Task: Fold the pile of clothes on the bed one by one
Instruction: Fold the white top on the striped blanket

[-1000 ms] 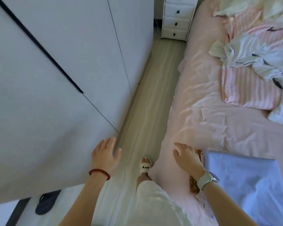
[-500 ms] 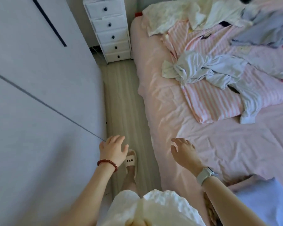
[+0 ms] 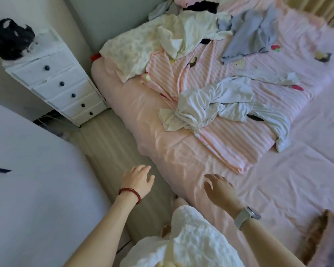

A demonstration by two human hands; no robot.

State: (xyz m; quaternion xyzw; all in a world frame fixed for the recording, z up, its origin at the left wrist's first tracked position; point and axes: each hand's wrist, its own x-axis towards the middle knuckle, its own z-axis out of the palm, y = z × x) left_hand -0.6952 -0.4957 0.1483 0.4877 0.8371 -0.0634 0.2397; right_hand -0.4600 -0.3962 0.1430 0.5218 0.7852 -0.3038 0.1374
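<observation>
A loose pile of clothes covers the far half of the pink bed (image 3: 162,151). A crumpled white garment (image 3: 210,105) lies nearest, on top of a pink-and-white striped piece (image 3: 233,143). Behind them are a cream garment (image 3: 183,31), a pale floral one (image 3: 131,51) and a grey-blue top (image 3: 253,33). My left hand (image 3: 138,180), with a red bead bracelet, hovers over the floor beside the bed, fingers relaxed and empty. My right hand (image 3: 219,191), with a wristwatch, hovers over the bed's near edge, fingers loosely spread, holding nothing.
A white chest of drawers (image 3: 60,87) with a dark object (image 3: 11,38) on top stands at the far left by the bed's corner. A white wardrobe door (image 3: 27,180) lines the left. A narrow strip of wooden floor (image 3: 112,151) runs between it and the bed.
The view has swung up and right from the wardrobe and floor to the pile on the bed. The blue folded cloth has left the view. Both hands stay empty and low.
</observation>
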